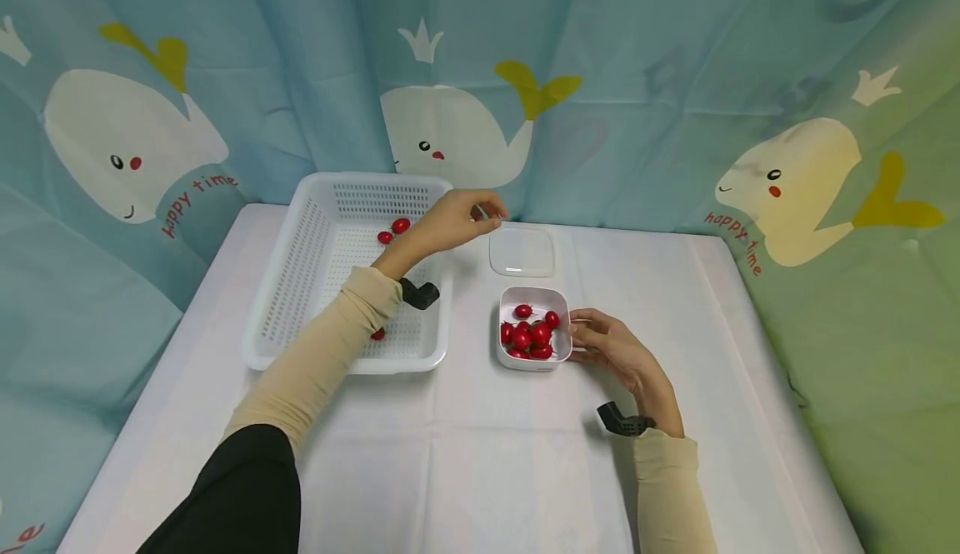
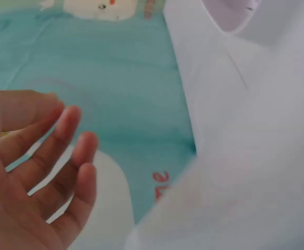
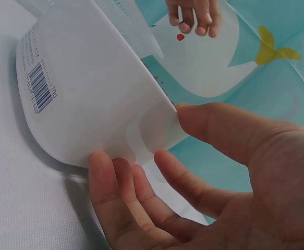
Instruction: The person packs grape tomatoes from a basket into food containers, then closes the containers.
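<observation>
Box point(image 3: 94, 88) — likely light, stiff; best held at three o'clock. Right hand point(image 1: 618, 350) touches there, unclenched; left hand point(image 1: 457, 221) loose, empty.

White basket point(image 1: 408, 366) partly covered by left sleeve point(image 1: 315, 362); one red fruit point(image 1: 378, 335) half hidden behind it. From the left wrist, white box point(image 2: 227, 18) cut off at top, pale shape point(image 2: 266, 172) blurred. From the right, small print point(image 3: 27, 52) not readable; left hand point(image 3: 193, 13) cropped by top edge.
</observation>
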The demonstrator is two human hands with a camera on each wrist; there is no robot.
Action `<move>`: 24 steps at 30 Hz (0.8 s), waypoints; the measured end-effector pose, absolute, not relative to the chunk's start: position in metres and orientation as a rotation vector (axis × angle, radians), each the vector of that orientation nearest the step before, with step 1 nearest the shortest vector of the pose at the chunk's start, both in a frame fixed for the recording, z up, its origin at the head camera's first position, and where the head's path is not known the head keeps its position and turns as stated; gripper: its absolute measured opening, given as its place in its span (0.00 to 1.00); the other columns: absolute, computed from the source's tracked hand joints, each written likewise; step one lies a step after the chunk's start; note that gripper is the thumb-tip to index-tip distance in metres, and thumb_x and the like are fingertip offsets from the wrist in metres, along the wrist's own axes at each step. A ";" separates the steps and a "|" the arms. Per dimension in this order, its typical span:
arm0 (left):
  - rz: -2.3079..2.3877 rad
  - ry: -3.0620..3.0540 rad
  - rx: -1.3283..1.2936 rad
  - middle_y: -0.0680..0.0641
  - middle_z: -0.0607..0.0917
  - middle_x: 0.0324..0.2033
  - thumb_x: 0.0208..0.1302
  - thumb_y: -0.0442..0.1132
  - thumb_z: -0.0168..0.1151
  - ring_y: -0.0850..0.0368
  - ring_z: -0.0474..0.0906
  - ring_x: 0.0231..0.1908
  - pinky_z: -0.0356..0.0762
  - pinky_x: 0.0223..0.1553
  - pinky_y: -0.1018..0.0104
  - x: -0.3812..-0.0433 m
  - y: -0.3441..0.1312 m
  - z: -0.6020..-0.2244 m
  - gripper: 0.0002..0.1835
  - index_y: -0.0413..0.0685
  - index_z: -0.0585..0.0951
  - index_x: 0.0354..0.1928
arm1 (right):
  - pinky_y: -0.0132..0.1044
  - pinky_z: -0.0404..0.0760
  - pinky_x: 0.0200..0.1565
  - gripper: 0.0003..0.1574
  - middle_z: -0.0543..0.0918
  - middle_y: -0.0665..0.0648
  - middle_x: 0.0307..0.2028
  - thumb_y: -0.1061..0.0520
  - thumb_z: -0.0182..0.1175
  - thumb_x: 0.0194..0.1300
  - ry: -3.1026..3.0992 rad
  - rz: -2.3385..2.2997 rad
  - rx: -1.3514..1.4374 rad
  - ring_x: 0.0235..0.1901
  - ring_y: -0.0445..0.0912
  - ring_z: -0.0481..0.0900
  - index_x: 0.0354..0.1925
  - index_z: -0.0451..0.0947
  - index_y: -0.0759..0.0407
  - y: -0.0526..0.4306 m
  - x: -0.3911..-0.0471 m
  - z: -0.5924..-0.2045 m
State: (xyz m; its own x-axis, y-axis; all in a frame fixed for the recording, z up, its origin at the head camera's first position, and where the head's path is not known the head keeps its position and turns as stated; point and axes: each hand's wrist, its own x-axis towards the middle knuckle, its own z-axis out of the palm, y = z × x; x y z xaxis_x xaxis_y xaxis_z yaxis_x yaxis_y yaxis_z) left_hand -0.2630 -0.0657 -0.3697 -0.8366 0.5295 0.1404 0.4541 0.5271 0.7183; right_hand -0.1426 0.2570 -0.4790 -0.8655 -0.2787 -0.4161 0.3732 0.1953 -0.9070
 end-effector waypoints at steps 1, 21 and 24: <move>1.237 2.670 0.843 0.43 0.88 0.51 0.75 0.39 0.62 0.47 0.83 0.50 0.80 0.58 0.55 -0.263 -0.069 -0.370 0.11 0.46 0.85 0.55 | 0.39 0.88 0.53 0.31 0.79 0.58 0.56 0.56 0.61 0.76 1.977 -1.722 0.090 0.48 0.45 0.84 0.70 0.65 0.67 0.257 -0.142 -0.479; 1.526 2.740 0.469 0.41 0.86 0.55 0.76 0.38 0.62 0.45 0.79 0.54 0.76 0.58 0.52 -0.265 -0.123 -0.387 0.12 0.43 0.83 0.56 | 0.39 0.88 0.54 0.32 0.78 0.56 0.55 0.57 0.59 0.77 1.954 -1.737 0.070 0.49 0.45 0.82 0.71 0.63 0.69 0.258 -0.143 -0.478; 1.528 2.744 0.414 0.40 0.85 0.56 0.76 0.38 0.61 0.44 0.79 0.54 0.76 0.58 0.53 -0.266 -0.129 -0.391 0.13 0.42 0.83 0.56 | 0.39 0.88 0.54 0.32 0.78 0.56 0.55 0.57 0.59 0.77 1.956 -1.734 0.071 0.50 0.45 0.82 0.71 0.63 0.69 0.258 -0.143 -0.478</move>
State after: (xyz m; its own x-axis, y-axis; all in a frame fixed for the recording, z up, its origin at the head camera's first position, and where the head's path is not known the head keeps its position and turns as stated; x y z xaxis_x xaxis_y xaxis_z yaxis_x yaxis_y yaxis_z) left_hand -0.2659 -0.1291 -0.3912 -0.9656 0.2136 0.1484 0.2387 0.5005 0.8322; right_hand -0.1427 0.2585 -0.4781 -0.8632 -0.2952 -0.4096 0.3712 0.1787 -0.9112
